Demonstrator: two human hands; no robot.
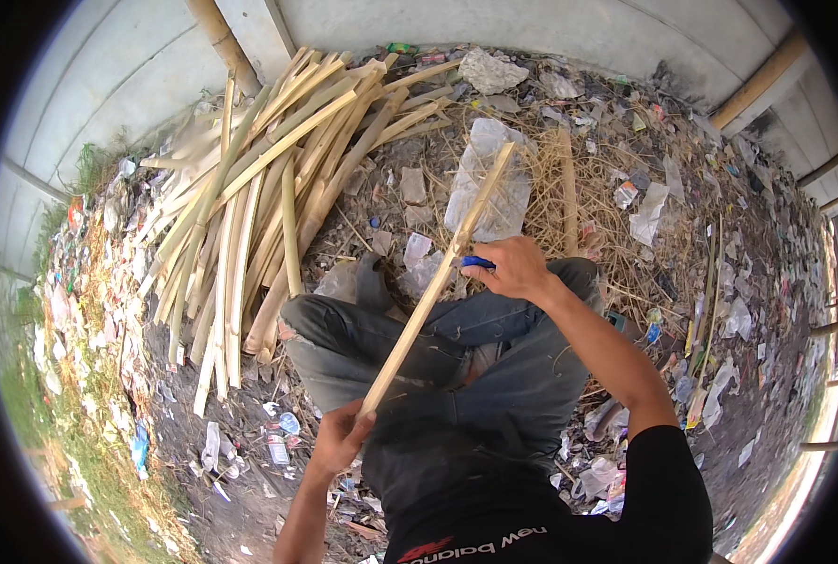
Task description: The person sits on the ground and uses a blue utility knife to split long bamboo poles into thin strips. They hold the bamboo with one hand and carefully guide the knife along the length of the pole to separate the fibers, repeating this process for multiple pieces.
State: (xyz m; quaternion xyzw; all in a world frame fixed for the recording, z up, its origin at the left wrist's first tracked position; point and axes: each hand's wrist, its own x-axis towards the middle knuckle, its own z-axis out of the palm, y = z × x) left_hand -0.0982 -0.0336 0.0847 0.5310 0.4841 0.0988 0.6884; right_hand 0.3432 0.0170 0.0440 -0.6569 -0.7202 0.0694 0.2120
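**Shaving a bamboo slat across the lap**

A long, pale bamboo slat runs diagonally over the seated person's lap, its lower end near the left knee and its upper end pointing up toward a crumpled clear plastic sheet on the ground. The left hand is clenched around the slat's lower end, bracing it. The right hand is wrapped around a blue-handled tool, most likely a small knife, pressed against the slat about halfway up; the blade itself is too small to make out.

Judging from this grip, the step in hand is trimming or smoothing the slat's edge. The next move would seem to call for a steady draw of the blade along the grain while the left hand keeps the slat from twisting, with the cutting edge kept away from the grey trousers beneath.

Just to the person's left lies a fanned heap of split bamboo strips. Dry straw-like shavings cover the ground ahead, and scraps of plastic litter are scattered all around, up to a pale corrugated wall at the back.
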